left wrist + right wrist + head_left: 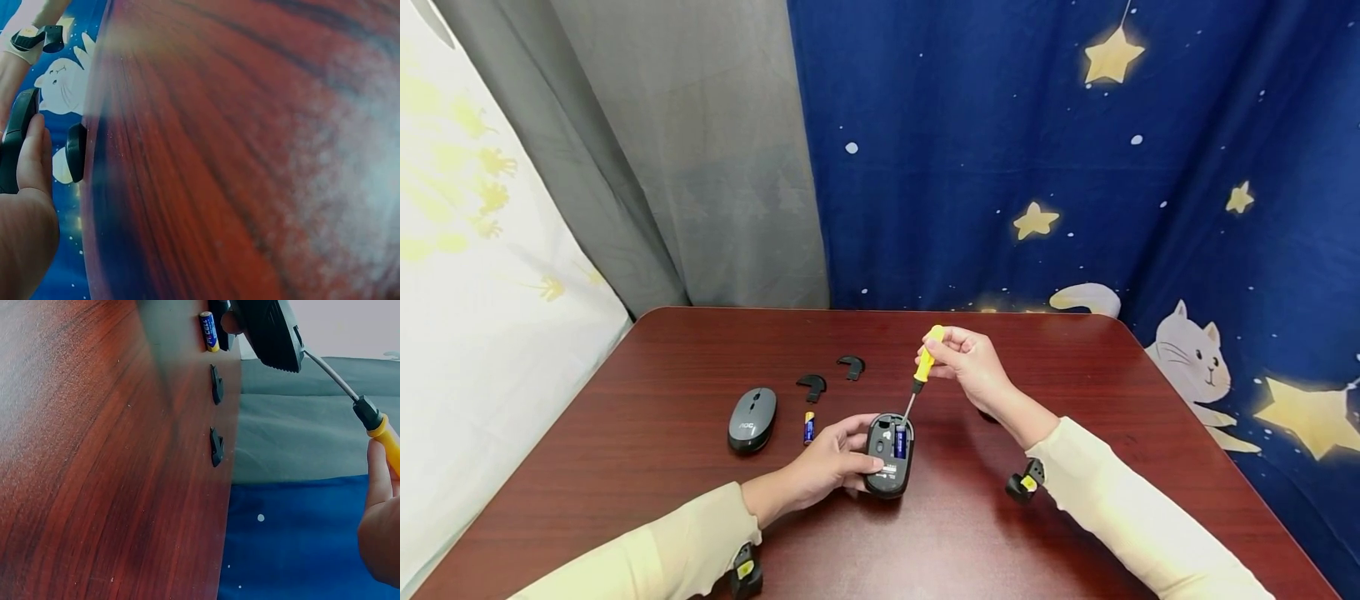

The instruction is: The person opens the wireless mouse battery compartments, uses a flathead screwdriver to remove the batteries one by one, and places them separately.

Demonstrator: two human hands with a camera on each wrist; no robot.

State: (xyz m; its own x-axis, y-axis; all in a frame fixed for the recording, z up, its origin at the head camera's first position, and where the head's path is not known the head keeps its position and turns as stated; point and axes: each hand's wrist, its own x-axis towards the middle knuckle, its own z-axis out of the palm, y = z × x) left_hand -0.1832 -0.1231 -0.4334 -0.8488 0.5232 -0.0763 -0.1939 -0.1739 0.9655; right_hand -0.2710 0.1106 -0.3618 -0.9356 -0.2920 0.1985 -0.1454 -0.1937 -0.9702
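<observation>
My left hand (831, 458) grips a dark computer mouse (889, 482), underside facing up, fingers along one side and thumb on the near edge. A blue battery (900, 443) sits in its uncovered slot. In my right hand (973, 364) is a screwdriver with a yellow handle (929, 353), pinched between thumb and fingers and slanting down. Its metal shaft (334, 375) ends right at the far end of the battery slot. Seen from the right wrist, the mouse (270, 331) is held up above the table, with the screwdriver tip at its edge.
A grey mouse (752, 419) stands on the table (662, 467) to the left. Beside it lie a loose blue and yellow battery (808, 427) and two curved black covers (812, 386). A dark object (987, 416) is partly hidden behind the right wrist. Curtains hang behind the table.
</observation>
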